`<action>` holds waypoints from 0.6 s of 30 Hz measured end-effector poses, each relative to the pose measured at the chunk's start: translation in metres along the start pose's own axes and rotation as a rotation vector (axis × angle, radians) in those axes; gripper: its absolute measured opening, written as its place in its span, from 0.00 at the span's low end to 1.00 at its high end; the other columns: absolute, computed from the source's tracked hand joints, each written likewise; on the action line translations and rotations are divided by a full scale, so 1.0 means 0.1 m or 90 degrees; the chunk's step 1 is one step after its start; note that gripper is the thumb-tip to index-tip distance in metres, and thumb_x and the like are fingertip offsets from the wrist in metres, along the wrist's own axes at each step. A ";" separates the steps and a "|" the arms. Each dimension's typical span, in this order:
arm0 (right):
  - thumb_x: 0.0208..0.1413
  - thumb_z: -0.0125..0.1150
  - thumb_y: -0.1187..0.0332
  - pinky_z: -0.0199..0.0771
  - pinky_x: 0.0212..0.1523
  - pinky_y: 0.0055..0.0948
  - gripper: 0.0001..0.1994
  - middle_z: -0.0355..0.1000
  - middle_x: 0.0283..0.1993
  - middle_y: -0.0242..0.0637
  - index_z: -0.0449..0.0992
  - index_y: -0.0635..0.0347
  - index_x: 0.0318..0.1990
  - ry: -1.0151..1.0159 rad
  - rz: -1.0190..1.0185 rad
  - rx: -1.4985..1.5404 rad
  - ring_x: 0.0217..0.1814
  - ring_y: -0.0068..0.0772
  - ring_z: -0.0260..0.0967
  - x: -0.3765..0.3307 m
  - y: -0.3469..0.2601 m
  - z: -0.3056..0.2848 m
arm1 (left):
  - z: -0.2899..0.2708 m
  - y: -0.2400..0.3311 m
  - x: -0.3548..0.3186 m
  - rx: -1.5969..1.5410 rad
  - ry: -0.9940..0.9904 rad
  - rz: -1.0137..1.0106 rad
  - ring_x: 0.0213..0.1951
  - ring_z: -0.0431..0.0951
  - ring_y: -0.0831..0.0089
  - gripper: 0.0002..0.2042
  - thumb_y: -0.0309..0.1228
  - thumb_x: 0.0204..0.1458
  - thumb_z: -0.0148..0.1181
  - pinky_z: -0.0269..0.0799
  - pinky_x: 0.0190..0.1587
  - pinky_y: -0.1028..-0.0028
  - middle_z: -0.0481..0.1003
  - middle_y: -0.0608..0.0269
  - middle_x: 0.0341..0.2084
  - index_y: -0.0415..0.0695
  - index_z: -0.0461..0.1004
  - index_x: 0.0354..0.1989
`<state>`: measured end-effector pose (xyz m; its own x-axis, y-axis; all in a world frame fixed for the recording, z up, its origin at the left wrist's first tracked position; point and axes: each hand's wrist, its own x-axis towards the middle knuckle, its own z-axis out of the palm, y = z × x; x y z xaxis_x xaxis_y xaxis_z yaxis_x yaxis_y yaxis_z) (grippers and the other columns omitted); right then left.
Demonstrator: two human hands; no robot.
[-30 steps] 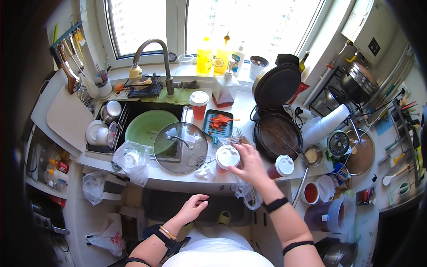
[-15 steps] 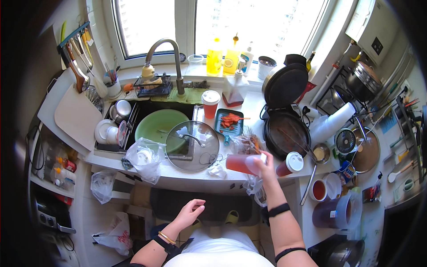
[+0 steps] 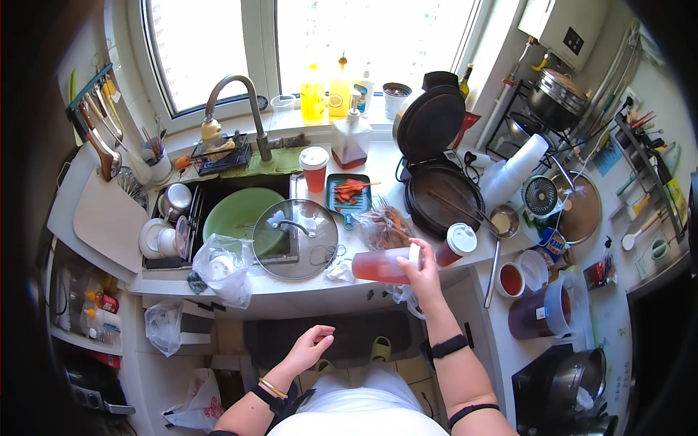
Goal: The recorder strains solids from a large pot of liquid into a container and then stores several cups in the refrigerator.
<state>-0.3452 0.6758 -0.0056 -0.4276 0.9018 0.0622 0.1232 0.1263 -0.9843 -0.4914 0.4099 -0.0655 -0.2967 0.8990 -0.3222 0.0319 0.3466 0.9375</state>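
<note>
The person stands at a crowded kitchen counter (image 3: 305,287) under a bright window, and the right hand (image 3: 422,272) is closed around a clear plastic cup of reddish drink (image 3: 382,266), fingers wrapped about its lidded end so that the cup lies tipped on its side, its base pointing toward the person's left. As I judge it, the grip sits at the lid end because that keeps the lid pressed on while the cup is turned over. The cup hangs over the front edge of the counter, just right of the round glass lid (image 3: 294,238) that rests half over the sink (image 3: 218,200), and just in front of a crumpled clear bag of food (image 3: 385,227). A second capped cup of the same drink (image 3: 454,245) stands upright near the hand, beside the open black griddle (image 3: 442,196). The left hand (image 3: 309,347) holds nothing; it floats low in front of the body, well apart from the cup, fingers loosely curled and palm half open. A green bowl (image 3: 236,212) sits in the sink, likely parked there for washing, and a knotted plastic bag (image 3: 222,267) lies on the counter edge to the left.
</note>
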 end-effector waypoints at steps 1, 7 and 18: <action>0.45 0.65 0.61 0.62 0.55 0.32 0.27 0.58 0.55 0.43 0.66 0.54 0.54 0.000 -0.001 -0.001 0.55 0.37 0.59 0.00 -0.05 0.01 | -0.01 0.00 -0.01 0.001 0.000 -0.003 0.46 0.72 0.74 0.14 0.32 0.59 0.52 0.67 0.52 0.74 0.74 0.60 0.44 0.39 0.69 0.51; 0.49 0.61 0.65 0.75 0.36 0.39 0.24 0.65 0.48 0.38 0.62 0.50 0.54 -0.006 0.341 0.381 0.43 0.35 0.69 -0.11 -0.06 -0.22 | -0.10 -0.08 -0.14 -0.009 0.019 0.008 0.45 0.74 0.72 0.15 0.33 0.58 0.53 0.69 0.50 0.73 0.74 0.58 0.43 0.39 0.69 0.51; 0.36 0.68 0.58 0.65 0.55 0.39 0.30 0.60 0.50 0.47 0.69 0.48 0.51 0.017 -0.147 -0.386 0.53 0.51 0.62 0.40 -0.19 0.46 | -0.38 -0.31 -0.31 -0.018 0.048 -0.011 0.46 0.73 0.74 0.14 0.33 0.59 0.53 0.68 0.51 0.73 0.74 0.60 0.44 0.39 0.69 0.50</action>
<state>-0.4058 0.6907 0.0077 -0.4825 0.8324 0.2725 0.5183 0.5222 -0.6772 -0.5193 0.3611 -0.0798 -0.3684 0.8696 -0.3289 -0.0009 0.3534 0.9355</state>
